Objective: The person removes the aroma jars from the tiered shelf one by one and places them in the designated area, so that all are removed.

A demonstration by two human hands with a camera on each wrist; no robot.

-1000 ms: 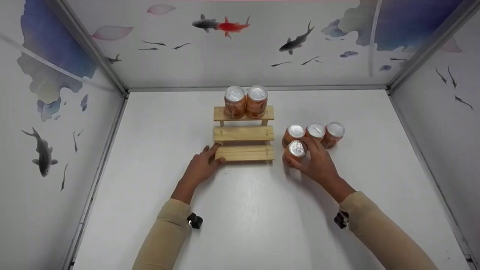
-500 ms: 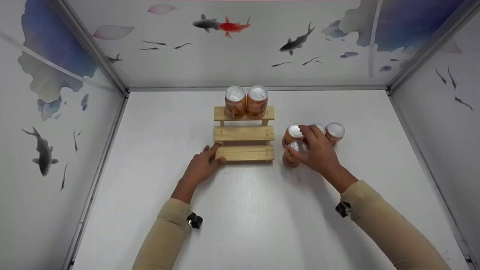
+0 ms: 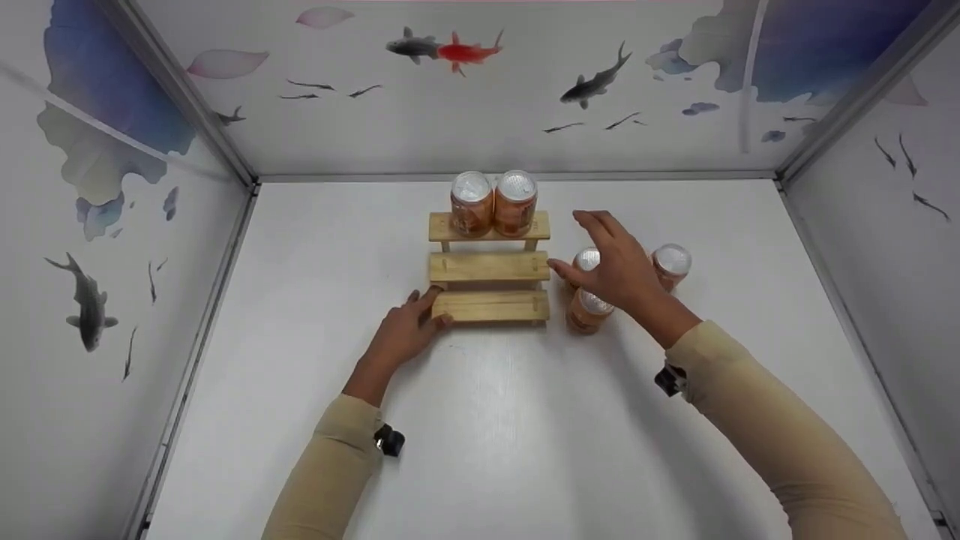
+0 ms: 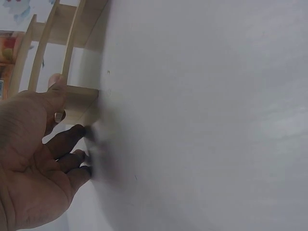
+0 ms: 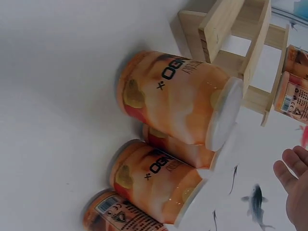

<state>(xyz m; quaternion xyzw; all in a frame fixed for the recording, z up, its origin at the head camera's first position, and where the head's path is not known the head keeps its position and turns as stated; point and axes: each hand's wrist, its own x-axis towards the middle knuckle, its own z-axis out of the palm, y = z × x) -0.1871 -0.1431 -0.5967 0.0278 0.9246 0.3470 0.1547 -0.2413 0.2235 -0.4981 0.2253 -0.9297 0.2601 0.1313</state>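
Now, step: seemingly between grips, the rack (image 3: pixel 489 266) steadied; the next move likely calls for fingers closing on one of the loose cans (image 5: pixel 180 98).
Left hand (image 3: pixel 403 330): pinching the rack's near left corner.
Right hand (image 3: pixel 622 270): fingers spread, gripping nothing, above the loose cans.
Loose cans: on the desk (image 3: pixel 480 450), off the rack's right edge.
Shelved cans (image 3: pixel 515 212): along the rack's far edge.

I faced three white wall panels (image 3: pixel 480 124), printed with fish (image 3: pixel 596 79) and blue washes (image 3: pixel 116 71); grey metal edging (image 3: pixel 637 176) ran along their bases. Below me lay one white worktop (image 3: pixel 480 450), glossy, softly reflecting light.
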